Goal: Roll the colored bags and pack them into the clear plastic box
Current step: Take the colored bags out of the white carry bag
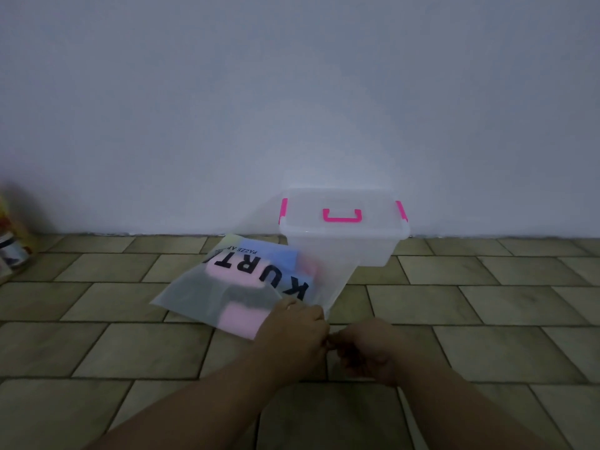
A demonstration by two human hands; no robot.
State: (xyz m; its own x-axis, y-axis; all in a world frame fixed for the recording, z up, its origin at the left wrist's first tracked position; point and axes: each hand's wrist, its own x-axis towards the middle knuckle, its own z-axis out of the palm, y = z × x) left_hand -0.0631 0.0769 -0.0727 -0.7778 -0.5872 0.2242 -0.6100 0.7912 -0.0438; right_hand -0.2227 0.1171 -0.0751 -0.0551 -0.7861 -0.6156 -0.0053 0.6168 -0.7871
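Observation:
A translucent plastic pouch (201, 293) with black letters lies flat on the tiled floor. Pink (240, 319), blue (276, 258) and yellowish folded bags show through it. Behind it, against the wall, stands the clear plastic box (341, 245) with its lid on and pink handle and clips. My left hand (292, 332) grips the pouch's near right corner. My right hand (370, 349) is right beside it with fingers curled at the same corner; what they pinch is hidden.
A white wall runs behind the box. At the far left edge stand a can (13, 251) and a yellowish packet (9, 219). Greenish floor tiles (487, 303) spread to the right and in front.

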